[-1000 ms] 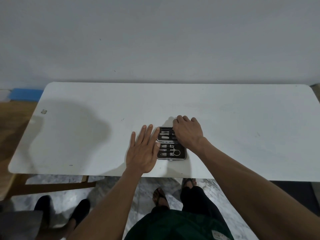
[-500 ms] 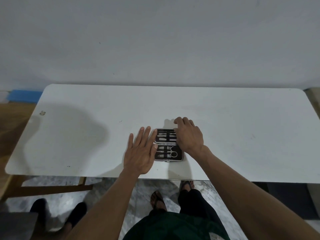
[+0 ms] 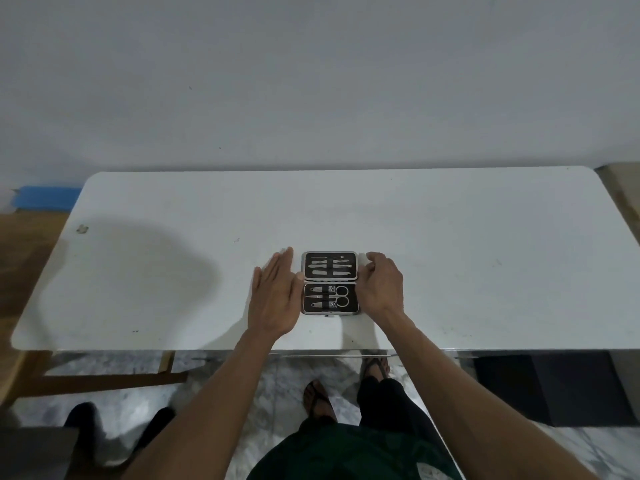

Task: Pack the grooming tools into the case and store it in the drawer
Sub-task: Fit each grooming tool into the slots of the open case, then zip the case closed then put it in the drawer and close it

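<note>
A small black grooming case (image 3: pixel 330 282) with a silver rim lies opened flat near the front middle of the white table (image 3: pixel 450 254). Metal grooming tools sit strapped in both halves, including small scissors (image 3: pixel 341 296) in the near half. My left hand (image 3: pixel 275 299) rests flat against the case's left side, fingers straight and together, holding nothing. My right hand (image 3: pixel 381 285) is at the case's right side, fingers curled at the edge of the far half. Whether those fingers grip the rim is unclear.
The table's front edge (image 3: pixel 311 349) runs just below the case. A small tan scrap (image 3: pixel 82 229) lies at the far left of the tabletop. A dark box (image 3: pixel 554 389) stands under the table at right, and a wooden frame (image 3: pixel 104 377) at left. My feet (image 3: pixel 317 398) are below.
My right hand has slid off the far half of the case to its right side, uncovering all the tools. My left hand stays at the left side.
</note>
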